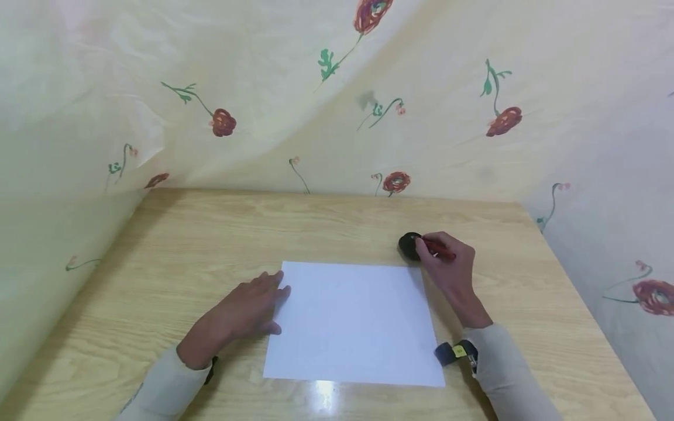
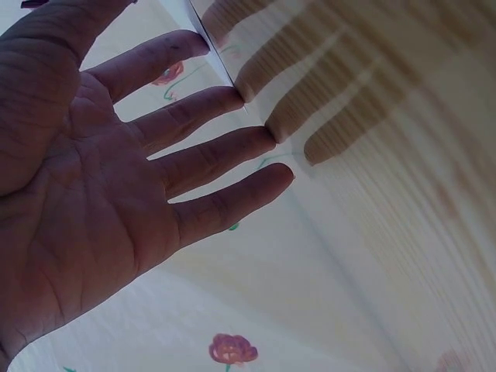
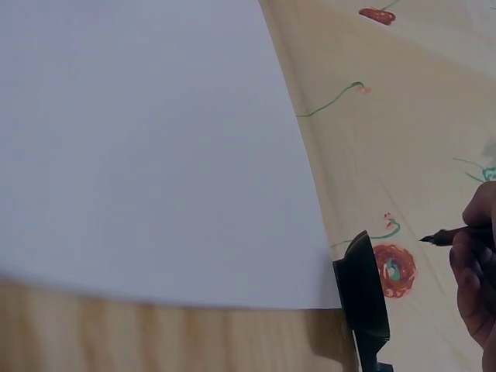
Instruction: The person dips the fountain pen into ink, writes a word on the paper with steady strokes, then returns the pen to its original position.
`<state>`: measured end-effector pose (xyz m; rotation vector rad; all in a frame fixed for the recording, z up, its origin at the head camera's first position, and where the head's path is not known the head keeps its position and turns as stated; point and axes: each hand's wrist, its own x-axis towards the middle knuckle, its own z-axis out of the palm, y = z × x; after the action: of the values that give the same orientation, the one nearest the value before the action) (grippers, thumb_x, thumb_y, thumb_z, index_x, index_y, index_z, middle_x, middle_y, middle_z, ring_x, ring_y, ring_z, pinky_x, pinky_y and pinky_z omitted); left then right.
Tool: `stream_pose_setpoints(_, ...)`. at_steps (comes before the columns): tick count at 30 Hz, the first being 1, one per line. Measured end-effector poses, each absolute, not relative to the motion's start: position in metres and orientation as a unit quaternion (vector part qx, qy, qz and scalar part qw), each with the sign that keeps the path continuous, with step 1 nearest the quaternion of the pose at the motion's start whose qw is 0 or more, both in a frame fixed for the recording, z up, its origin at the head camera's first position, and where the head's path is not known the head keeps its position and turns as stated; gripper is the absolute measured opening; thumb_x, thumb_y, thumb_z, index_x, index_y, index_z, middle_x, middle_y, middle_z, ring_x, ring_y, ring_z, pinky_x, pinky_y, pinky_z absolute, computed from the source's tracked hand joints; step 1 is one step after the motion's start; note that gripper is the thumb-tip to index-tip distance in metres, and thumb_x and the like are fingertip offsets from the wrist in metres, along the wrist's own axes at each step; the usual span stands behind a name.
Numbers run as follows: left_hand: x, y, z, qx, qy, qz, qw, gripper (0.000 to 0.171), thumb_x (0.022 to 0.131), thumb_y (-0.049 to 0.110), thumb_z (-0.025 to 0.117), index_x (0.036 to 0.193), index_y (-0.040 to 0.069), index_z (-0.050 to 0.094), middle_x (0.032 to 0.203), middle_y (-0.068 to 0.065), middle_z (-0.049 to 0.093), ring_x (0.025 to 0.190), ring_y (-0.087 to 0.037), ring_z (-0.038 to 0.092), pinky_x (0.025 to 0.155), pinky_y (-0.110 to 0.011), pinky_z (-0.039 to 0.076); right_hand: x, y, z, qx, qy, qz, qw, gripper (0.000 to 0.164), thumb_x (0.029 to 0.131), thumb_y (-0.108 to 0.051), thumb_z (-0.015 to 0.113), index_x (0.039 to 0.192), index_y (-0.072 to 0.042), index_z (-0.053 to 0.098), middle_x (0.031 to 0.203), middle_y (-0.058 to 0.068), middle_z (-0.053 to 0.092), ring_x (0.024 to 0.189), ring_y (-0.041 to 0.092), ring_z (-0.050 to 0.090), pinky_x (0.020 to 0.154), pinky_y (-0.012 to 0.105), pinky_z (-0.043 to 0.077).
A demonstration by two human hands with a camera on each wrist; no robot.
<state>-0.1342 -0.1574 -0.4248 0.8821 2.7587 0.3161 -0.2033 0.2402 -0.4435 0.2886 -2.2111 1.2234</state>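
A blank white sheet of paper (image 1: 353,324) lies flat on the wooden table. Along its left edge my left hand (image 1: 247,307) rests with fingers spread, fingertips just over the edge; the left wrist view shows the palm (image 2: 93,178) and straight fingers. My right hand (image 1: 450,260) pinches a dark reddish pen (image 1: 439,248) beyond the sheet's far right corner. In the right wrist view the dark pointed tip of the pen (image 3: 442,237) sticks out past the fingers. A small black rounded object (image 1: 408,246) sits at that corner, overlapped by the right fingertips in the head view.
The wooden table (image 1: 221,228) meets a pale floral cloth (image 1: 274,117) hanging at the back and both sides. A black wrist camera (image 1: 447,354) on the right wrist overlaps the sheet's right edge. Light glares on the table in front of the sheet.
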Motion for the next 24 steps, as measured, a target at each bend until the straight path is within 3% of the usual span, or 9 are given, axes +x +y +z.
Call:
stream_pose_setpoints(4,-0.135,-0.158,-0.425,0.293,0.942,0.112,0.116,0.075,0.081,0.028,0.084,0.141,-0.002,0.052,0.153,-0.029,0.036,0.137,-0.052,0.035,0.102,-0.064,0.037,-0.201,0.231,-0.433,0.145,-0.812,0.460,0.327,0.007,0.082,0.008,0.073,0.087,0.004,0.074,0.081,0.017,0.073,0.071,-0.006,0.063,0.061,0.009,0.047)
stream_pose_setpoints(10,-0.135,-0.160,-0.426,0.295,0.943,0.109,0.112,0.074,0.080,0.028,0.085,0.140,-0.001,0.053,0.151,-0.029,0.038,0.136,-0.053,0.037,0.102,-0.064,0.038,-0.188,0.206,-0.410,0.222,-0.773,0.495,0.329,0.011,0.077,0.021,0.068,0.085,0.012,0.070,0.080,0.025,0.070,0.068,0.005,0.066,0.062,0.011,0.050)
stream_pose_setpoints(17,-0.136,-0.158,-0.427,0.305,0.941,0.101,0.101,0.073,0.080,0.029,0.084,0.139,-0.002,0.055,0.150,-0.030,0.040,0.132,-0.055,0.041,0.099,-0.062,0.042,-0.201,0.192,-0.421,0.263,-0.765,0.478,0.344,0.016,0.074,0.016,0.074,0.087,0.006,0.074,0.080,0.017,0.073,0.068,0.012,0.066,0.066,0.013,0.051)
stream_pose_setpoints(24,-0.136,-0.158,-0.427,0.308,0.942,0.091,0.098,0.074,0.080,0.030,0.084,0.139,-0.002,0.054,0.150,-0.029,0.039,0.133,-0.054,0.040,0.099,-0.061,0.042,-0.210,0.173,-0.421,0.279,-0.763,0.476,0.336,0.013,0.078,0.008,0.074,0.089,0.001,0.075,0.081,0.011,0.074,0.062,0.010,0.063,0.058,0.014,0.048)
